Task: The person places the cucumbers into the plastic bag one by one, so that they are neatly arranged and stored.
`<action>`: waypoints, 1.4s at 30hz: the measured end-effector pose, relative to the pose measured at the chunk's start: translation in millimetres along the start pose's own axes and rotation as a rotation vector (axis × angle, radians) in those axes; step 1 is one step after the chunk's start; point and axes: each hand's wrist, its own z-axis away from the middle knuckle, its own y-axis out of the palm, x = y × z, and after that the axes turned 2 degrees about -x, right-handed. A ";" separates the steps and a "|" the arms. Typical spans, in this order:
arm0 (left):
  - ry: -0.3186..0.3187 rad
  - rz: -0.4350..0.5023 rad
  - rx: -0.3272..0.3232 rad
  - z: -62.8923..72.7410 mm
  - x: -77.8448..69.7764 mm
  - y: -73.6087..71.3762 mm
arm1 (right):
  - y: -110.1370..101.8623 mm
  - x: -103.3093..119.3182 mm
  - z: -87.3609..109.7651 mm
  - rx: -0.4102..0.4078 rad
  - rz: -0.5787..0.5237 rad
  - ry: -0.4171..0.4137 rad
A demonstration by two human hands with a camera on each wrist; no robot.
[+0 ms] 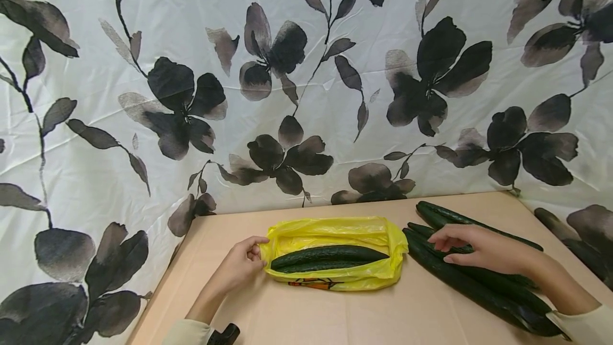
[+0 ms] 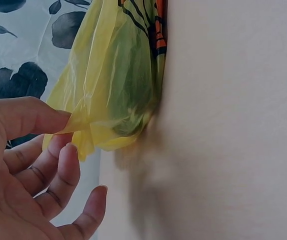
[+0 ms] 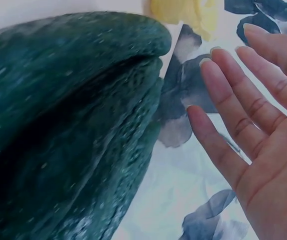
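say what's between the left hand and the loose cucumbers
In the head view, the yellow bag lies between the left hand, which pinches its edge, and the loose cucumbers.

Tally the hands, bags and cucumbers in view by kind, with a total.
Hands: 2, the left hand and the right hand
Yellow bag: 1
Cucumbers: at least 5; overlaps hide the exact count
Total: at least 8

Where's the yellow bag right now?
In the head view, the yellow bag lies on the beige table, just below the picture's middle, between the left hand pinching its left end and the dark green cucumbers on the right.
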 end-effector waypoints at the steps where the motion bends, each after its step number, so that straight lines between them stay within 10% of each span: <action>1: -0.002 0.005 -0.003 -0.1 0.3 0.5 | 0.2 -1.9 2.2 -0.006 0.001 -0.003; 42: 0.026 -0.012 -0.008 -0.2 2.3 -0.1 | 19.1 -23.0 26.4 0.124 -0.196 0.140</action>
